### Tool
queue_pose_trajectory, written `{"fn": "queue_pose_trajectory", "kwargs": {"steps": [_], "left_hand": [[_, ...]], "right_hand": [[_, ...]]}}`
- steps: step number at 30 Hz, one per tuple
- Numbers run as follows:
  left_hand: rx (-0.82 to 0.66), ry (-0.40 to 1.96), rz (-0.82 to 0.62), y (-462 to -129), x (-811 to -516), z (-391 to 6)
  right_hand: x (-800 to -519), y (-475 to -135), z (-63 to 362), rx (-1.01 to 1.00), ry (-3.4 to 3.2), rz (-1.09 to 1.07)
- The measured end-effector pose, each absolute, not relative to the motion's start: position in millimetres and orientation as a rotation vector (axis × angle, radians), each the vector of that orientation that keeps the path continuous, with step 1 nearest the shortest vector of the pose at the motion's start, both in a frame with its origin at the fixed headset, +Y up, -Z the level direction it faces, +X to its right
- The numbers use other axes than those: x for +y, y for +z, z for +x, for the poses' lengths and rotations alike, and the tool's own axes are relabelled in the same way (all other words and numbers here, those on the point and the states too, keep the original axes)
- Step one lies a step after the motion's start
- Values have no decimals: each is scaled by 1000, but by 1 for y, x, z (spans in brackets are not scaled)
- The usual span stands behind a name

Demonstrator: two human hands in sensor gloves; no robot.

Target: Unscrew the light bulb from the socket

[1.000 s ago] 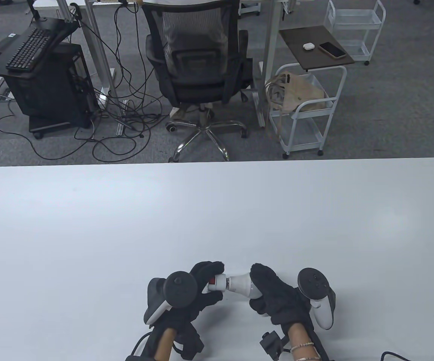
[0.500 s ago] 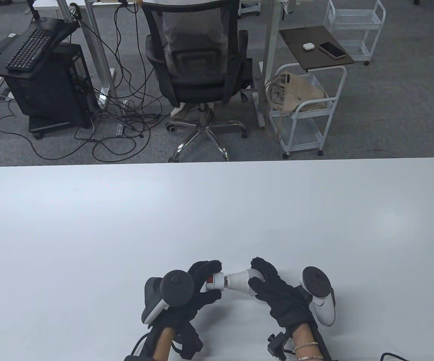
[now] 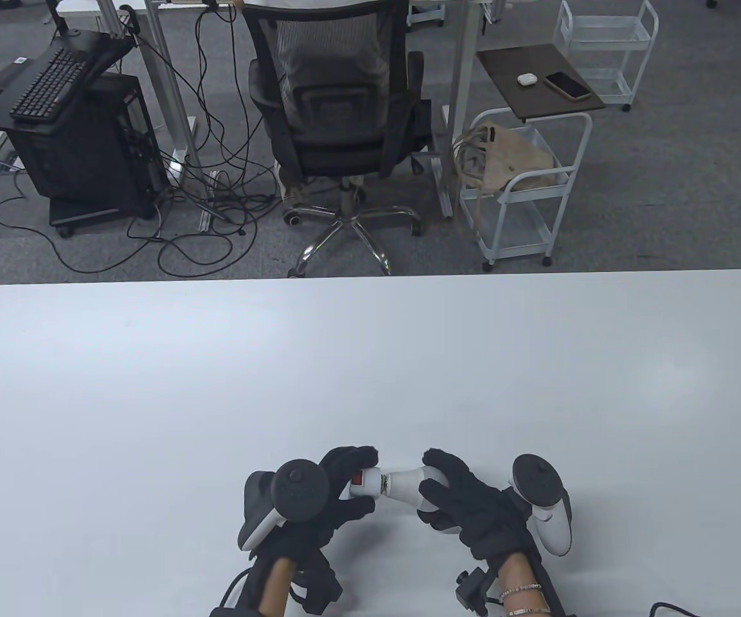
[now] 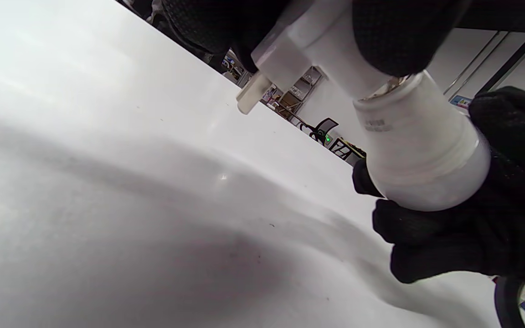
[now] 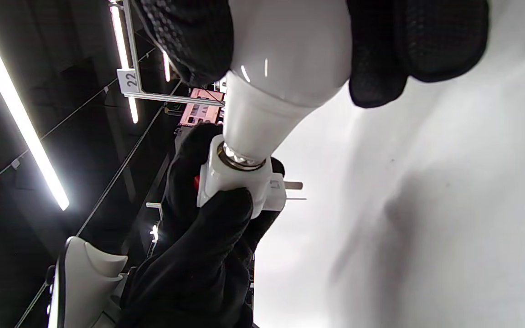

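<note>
Near the front edge of the desk (image 3: 370, 360), I hold the whole assembly just off the surface, so that it can turn without rubbing; from the table view I cannot tell whether any part touches the top.

My right hand (image 3: 466, 508) wraps the light bulb (image 3: 405, 485) at its wide end. The fingers (image 5: 189, 32) curl over the dome from one side and the thumb closes from the other. This is the larger grip because this hand supplies the turning.

My left hand (image 3: 338, 495) grips the socket (image 3: 365, 483), a small white plug-in adapter, with thumb and fingers pinching its body. It is held as the fixed counterpart, so the body cannot spin with the bulb.

Bulb and socket lie roughly level, along the line between my two hands, neck toward the left. That keeps the twist on one axis.

At the joint, the right wrist view shows a ring of metal thread (image 5: 237, 159) between bulb neck and socket mouth. I judge the bulb partly backed out but still seated.

The plug prongs (image 5: 292, 189) point away from my palm, left clear of the grip. A red switch (image 3: 358, 478) shows on the socket's upper face.
</note>
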State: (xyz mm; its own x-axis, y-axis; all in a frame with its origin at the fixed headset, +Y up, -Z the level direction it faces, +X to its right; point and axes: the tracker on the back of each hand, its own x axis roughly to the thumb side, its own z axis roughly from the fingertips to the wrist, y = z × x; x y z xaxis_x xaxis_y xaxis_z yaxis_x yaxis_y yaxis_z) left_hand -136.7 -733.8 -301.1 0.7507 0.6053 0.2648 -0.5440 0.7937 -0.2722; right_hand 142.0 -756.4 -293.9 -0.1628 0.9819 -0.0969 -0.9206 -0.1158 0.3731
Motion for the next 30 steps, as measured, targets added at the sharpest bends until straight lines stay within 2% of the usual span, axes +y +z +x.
{"fn": "queue_pose_trajectory", "kwargs": {"steps": [8,30], "left_hand": [[-332,672,-208,-304,-737,-143],[-298,710,-197,-306,-735,-153]], "right_hand": [[-752,-294,134,398,1747,283],[-750,-291,142,276,1860,235]]}}
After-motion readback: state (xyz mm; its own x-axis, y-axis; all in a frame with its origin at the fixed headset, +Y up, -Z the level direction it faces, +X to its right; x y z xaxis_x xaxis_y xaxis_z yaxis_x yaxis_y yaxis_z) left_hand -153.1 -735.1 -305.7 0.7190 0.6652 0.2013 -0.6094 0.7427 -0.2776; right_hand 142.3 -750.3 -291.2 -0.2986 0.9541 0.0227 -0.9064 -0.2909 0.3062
